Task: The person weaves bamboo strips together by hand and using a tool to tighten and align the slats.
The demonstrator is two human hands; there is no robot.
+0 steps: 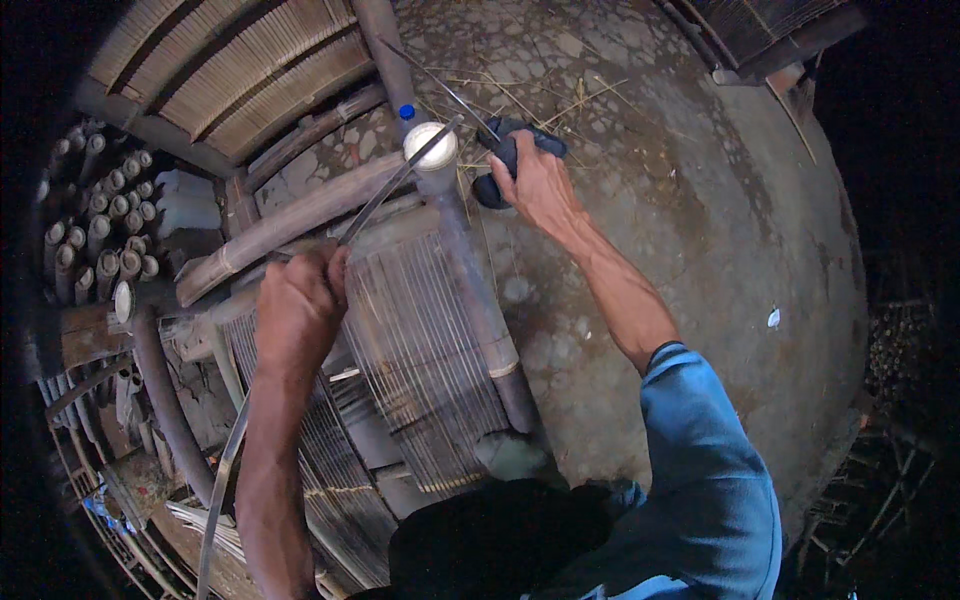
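My left hand (298,308) is closed around a long thin bamboo strip (222,490), which runs from the lower left up through the fist to the pale cut end of a bamboo pole (430,146). My right hand (537,185) reaches past that pole end and grips the dark handle of a knife (492,185). Its slim blade points up and left across the pole. The pole lies lengthwise over a mat of fine bamboo slats (425,350) in front of me.
Thick bamboo poles (290,222) lie crosswise at the mat's far end. Several cut bamboo tubes (100,225) are stacked at the left. Slatted bamboo panels (250,70) lean at the top left. Cracked concrete floor (700,220) with stray slivers spreads to the right.
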